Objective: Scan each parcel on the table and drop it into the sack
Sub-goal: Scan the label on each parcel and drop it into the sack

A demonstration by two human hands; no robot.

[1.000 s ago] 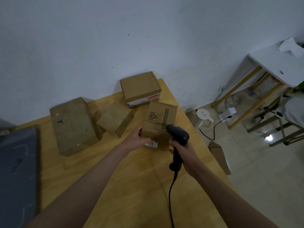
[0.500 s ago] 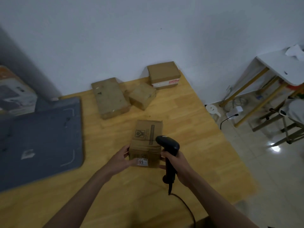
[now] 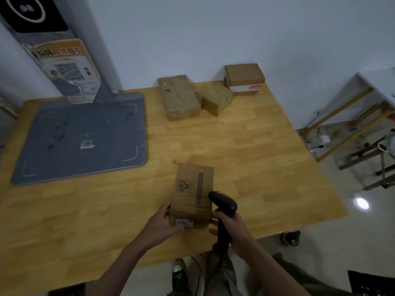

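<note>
parcel (image 3: 193, 194) | held by left-hand fingers (image 3: 167, 211) | right hand (image 3: 232, 228) apparently touching

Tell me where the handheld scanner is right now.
In the head view, the black scanner is gripped in the right hand, low and centre-right over the wooden table's near edge, right beside the parcel that the left hand holds.
</note>
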